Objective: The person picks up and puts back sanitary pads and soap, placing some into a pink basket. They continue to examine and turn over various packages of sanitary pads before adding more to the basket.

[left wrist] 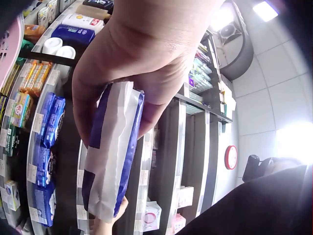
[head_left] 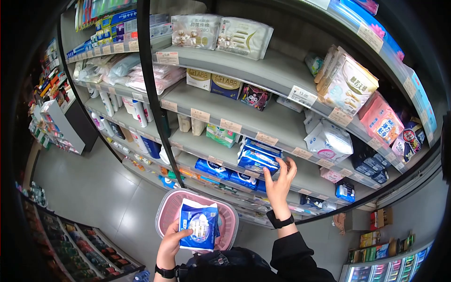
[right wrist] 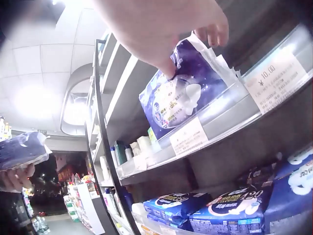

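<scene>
My left hand (head_left: 172, 243) grips a blue-and-white pack of sanitary pads (head_left: 199, 227), thumb across its front, over a pink basket (head_left: 164, 205). The left wrist view shows that pack's white and blue edge (left wrist: 111, 152) below the curled hand. At the shelf, my right hand (head_left: 280, 184) is spread at the right end of another blue pack of sanitary pads (head_left: 256, 162). In the right wrist view its thumb lies against the front of the shelf pack (right wrist: 178, 98), and the other fingers (right wrist: 217, 35) extend past its top edge.
Blue packs (right wrist: 227, 210) lie on the shelf below. White and pastel pad packs (head_left: 195, 32) line the upper shelves. Price tags (head_left: 267, 138) run along the shelf edges. A black upright post (head_left: 149, 80) divides the shelving. Grey floor (head_left: 103, 188) stretches to the left.
</scene>
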Available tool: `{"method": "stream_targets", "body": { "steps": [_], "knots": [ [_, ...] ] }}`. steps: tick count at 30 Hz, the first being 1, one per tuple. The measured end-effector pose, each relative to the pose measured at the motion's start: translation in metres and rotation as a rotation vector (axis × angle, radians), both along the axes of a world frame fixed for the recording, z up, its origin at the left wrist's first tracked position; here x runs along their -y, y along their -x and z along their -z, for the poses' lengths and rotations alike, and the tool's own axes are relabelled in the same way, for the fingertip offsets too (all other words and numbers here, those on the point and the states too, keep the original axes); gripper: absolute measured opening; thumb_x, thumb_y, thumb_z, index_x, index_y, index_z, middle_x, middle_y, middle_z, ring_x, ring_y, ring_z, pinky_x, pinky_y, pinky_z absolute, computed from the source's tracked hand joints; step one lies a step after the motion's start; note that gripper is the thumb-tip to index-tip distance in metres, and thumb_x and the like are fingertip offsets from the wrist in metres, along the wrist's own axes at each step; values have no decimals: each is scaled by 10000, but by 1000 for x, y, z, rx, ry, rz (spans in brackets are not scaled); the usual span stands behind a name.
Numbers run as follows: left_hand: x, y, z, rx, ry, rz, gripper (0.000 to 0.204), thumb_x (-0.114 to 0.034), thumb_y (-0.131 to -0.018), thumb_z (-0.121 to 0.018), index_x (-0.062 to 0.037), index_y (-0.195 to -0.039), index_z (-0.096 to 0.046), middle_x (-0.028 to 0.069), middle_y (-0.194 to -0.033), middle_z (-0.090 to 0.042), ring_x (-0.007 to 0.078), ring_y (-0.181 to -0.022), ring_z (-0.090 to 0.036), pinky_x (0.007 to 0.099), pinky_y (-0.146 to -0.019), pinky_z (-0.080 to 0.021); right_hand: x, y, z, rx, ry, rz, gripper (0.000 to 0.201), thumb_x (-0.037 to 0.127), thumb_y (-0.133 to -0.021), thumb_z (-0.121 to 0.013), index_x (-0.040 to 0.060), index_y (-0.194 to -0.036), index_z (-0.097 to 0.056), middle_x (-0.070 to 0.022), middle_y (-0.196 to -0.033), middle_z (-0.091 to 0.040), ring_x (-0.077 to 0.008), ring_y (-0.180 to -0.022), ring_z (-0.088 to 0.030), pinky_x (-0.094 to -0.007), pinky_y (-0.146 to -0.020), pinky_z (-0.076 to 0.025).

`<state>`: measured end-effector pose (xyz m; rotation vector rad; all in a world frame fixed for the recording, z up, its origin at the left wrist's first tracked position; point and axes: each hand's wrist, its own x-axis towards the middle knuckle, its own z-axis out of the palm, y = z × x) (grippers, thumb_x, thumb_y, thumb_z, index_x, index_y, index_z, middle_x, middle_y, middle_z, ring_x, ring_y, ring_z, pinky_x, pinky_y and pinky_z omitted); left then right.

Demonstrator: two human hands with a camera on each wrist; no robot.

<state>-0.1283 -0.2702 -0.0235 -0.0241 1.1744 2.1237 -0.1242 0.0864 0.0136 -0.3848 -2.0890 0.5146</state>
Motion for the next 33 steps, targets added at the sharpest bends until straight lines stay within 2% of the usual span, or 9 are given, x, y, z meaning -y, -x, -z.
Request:
{"method": "stream_targets", "body": {
  "steps": [8, 12, 14, 16, 21, 24, 25, 29, 33],
  "knots": [
    [-9, 2, -3, -53, 14, 32, 500, 91, -781, -655, -45, -1207, -432, 129, -1049, -657, 148, -922, -646, 268, -803, -526, 16, 2, -17, -46, -9, 148, 483, 145, -752, -781, 36, -1160, -548, -193, -1240, -424, -373, -1167, -442, -456, -983, -383],
    [-8, 4, 1, -64, -44, 99, 477, 108, -769, -635, -43, -1185, -458, 114, -1038, -659, 146, -933, -638, 269, -825, -511, 45, -22, -25, -90, 39, -174, 322, 28, -747, -725, 33, -1031, -572, -138, -1063, -561, -296, -999, -562, -377, -874, -450],
    [-11, 5, 0, -81, -53, 111, 469, 113, -762, -631, -35, -1180, -478, 103, -1037, -659, 141, -935, -633, 266, -835, -503, 62, -33, -19, 78, 362, -554, 416, 66, -731, -764, 45, -1100, -575, -115, -1089, -580, -227, -936, -591, -308, -776, -482],
    [-15, 6, -2, -182, 90, 152, 436, 109, -739, -649, -8, -1145, -539, 72, -1040, -658, 128, -946, -616, 256, -845, -487, 84, -41, -31, 323, 313, -761, 624, 185, -721, -806, 81, -1262, -513, -139, -1214, -523, -278, -1072, -561, -374, -943, -453],
    [-27, 1, -8, -380, 217, 259, 483, 82, -706, -719, 12, -1160, -568, 48, -1015, -656, 116, -946, -605, 257, -853, -486, 110, -49, -14, 703, 328, -1065, 615, 257, -737, -800, 139, -1281, -539, -111, -1181, -566, -266, -1053, -575, -376, -906, -467],
    [-31, -1, -16, -327, 182, 156, 528, 107, -722, -698, -4, -1209, -526, 41, -1047, -632, 119, -978, -602, 249, -855, -485, 97, -45, -17, 778, 404, -1044, 480, 213, -723, -805, 125, -1162, -632, -87, -1079, -615, -246, -990, -601, -348, -881, -471],
    [-31, -2, -4, -269, 35, 73, 535, 132, -747, -661, -22, -1233, -498, 59, -1089, -608, 143, -1009, -608, 254, -867, -489, 93, -45, -19, 654, 478, -907, 387, 172, -703, -816, 96, -1056, -675, -77, -988, -641, -246, -940, -616, -339, -847, -478],
    [-15, 6, 1, -334, 119, 48, 439, 129, -788, -615, -17, -1190, -517, 103, -1099, -608, 203, -1034, -618, 293, -891, -494, 51, -23, -6, 111, 372, -377, 368, 81, -672, -822, 43, -982, -629, -104, -956, -622, -249, -894, -608, -334, -797, -481],
    [-7, 6, 5, -284, 129, 97, 393, 126, -799, -603, -12, -1160, -534, 104, -1096, -617, 203, -1037, -618, 302, -892, -493, 13, -2, 6, -60, 147, -221, 354, 99, -694, -811, 56, -998, -634, -126, -979, -605, -287, -902, -590, -359, -799, -476]
  ]
}}
